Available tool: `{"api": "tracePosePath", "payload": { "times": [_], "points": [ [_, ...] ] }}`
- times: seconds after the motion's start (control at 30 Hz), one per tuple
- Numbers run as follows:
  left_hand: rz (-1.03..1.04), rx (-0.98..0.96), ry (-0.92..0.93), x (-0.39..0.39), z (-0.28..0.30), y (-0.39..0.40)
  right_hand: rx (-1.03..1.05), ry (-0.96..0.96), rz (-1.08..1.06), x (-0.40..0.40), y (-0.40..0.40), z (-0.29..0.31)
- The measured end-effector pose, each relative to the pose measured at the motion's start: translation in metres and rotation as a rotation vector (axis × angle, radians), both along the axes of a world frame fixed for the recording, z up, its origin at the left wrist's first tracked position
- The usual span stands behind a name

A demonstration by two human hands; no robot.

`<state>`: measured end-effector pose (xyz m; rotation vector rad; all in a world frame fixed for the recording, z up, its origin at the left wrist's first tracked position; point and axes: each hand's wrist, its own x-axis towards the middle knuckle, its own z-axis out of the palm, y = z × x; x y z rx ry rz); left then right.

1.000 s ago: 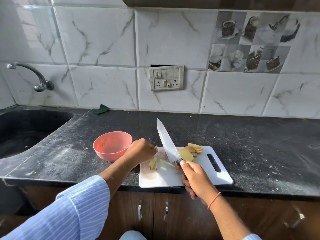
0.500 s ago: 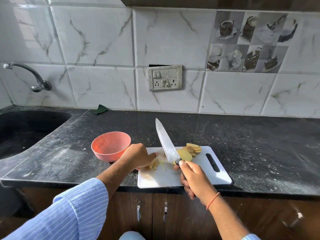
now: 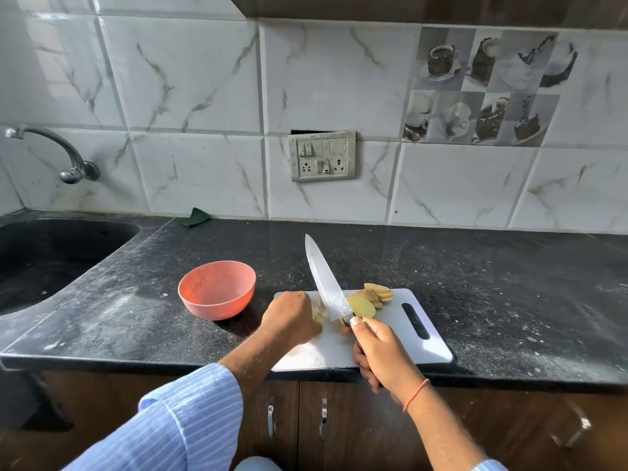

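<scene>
A white cutting board lies at the front edge of the black counter. Pale potato slices are piled at its far side, with a bigger potato piece beside the blade. My right hand grips the handle of a large chef's knife, blade pointing away and up to the left. My left hand is curled over the cut potato sticks on the board's left part and hides most of them. An empty salmon-pink bowl stands just left of the board.
A dark sink with a metal tap sits at the far left. A green scrub pad lies against the tiled wall. A switch and socket plate is on the wall. Cabinet doors with handles are below the counter.
My left hand has come down from beside the potato sticks and closed over them. The knife and my right hand have stayed nearly where they were.
</scene>
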<state>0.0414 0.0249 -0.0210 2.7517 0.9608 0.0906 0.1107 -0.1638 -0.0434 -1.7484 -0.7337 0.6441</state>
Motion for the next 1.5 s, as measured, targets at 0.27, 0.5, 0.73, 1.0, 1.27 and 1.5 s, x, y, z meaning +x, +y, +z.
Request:
{"api": "tracePosePath", "payload": {
  "times": [0.27,0.5,0.73,1.0,1.27,1.5],
  "points": [
    [-0.095,0.102,0.031,-0.008,0.0,0.027,-0.003,0.005,0.006,0.001,-0.001,-0.001],
    [-0.205,-0.013,-0.046,-0.018,0.001,0.039,0.0,-0.003,0.009,0.001,-0.001,-0.001],
    [-0.143,-0.133,-0.252,-0.02,-0.018,0.039,0.0,-0.003,0.007,0.001,-0.001,0.001],
    [-0.164,-0.2,-0.446,-0.047,-0.042,0.046,-0.05,-0.023,0.0,-0.002,0.003,0.004],
    [-0.182,-0.26,-0.596,-0.051,-0.055,0.053,-0.339,-0.413,-0.153,-0.015,0.006,0.01],
    [-0.177,-0.258,-0.634,-0.05,-0.058,0.053,-0.548,-0.61,-0.142,-0.03,0.012,0.017]
  ]
}}
